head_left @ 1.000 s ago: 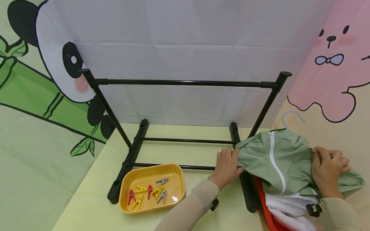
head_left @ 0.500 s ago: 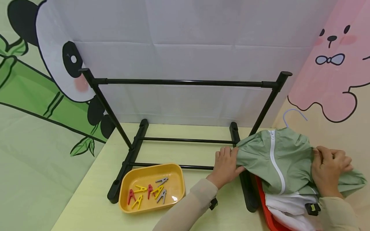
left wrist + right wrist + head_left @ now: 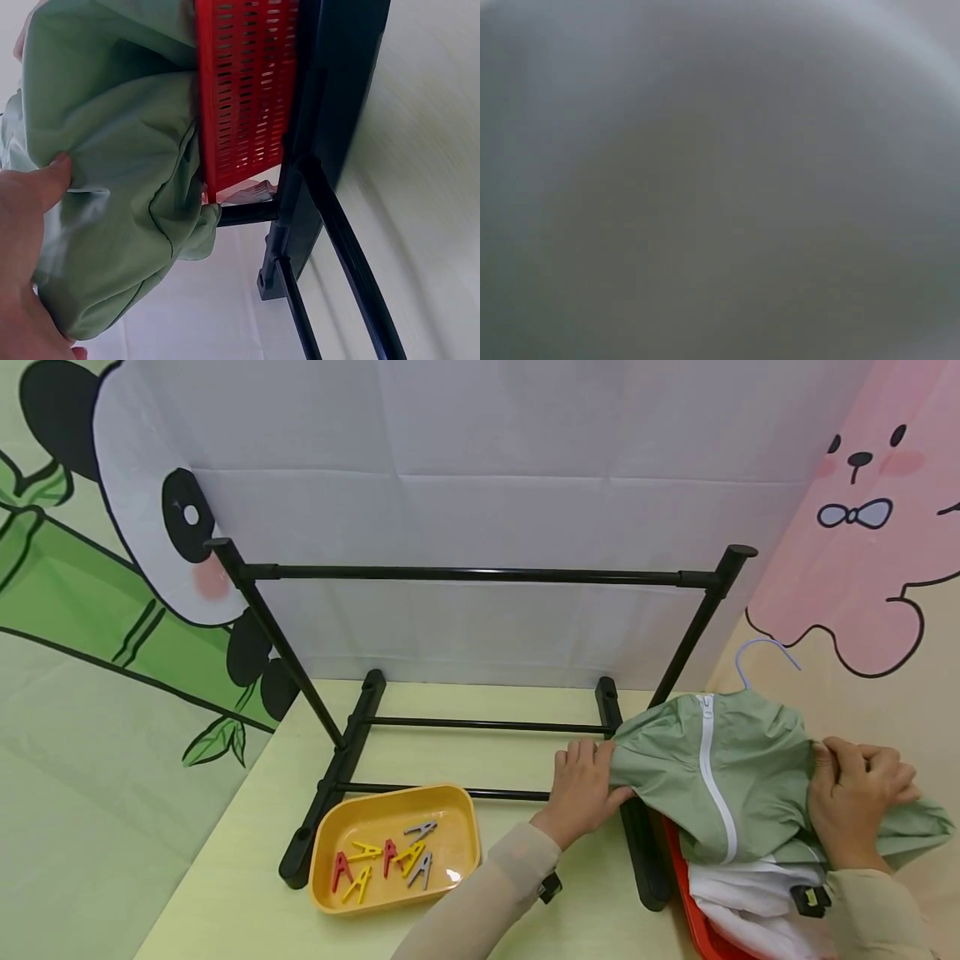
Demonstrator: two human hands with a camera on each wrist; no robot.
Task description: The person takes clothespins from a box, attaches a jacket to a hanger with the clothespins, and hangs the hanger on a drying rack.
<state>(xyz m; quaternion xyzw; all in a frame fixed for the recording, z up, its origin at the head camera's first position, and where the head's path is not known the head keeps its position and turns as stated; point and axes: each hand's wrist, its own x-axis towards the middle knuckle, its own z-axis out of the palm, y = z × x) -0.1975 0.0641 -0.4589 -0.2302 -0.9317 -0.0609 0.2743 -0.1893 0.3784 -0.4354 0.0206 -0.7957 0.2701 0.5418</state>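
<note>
A green jacket with a white zipper is spread over the red basket at the right. The blue hook of a hanger sticks up from its collar. At the jacket's left side my left hand pinches the cloth between thumb and fingers; the left wrist view shows the thumb lying on the green fabric. My right hand grips the jacket's right side, its fingers curled into the cloth. The right wrist view is only a grey blur.
A black clothes rack stands across the table, its right foot beside the basket. In front of its left side lies a yellow tray with several red, yellow and grey clothespins. White clothing lies in the basket under the jacket.
The hanger hook has shifted slightly right and up. My left hand has moved a little to the left with the jacket's edge, and the right hand slightly right, both keeping their hold.
</note>
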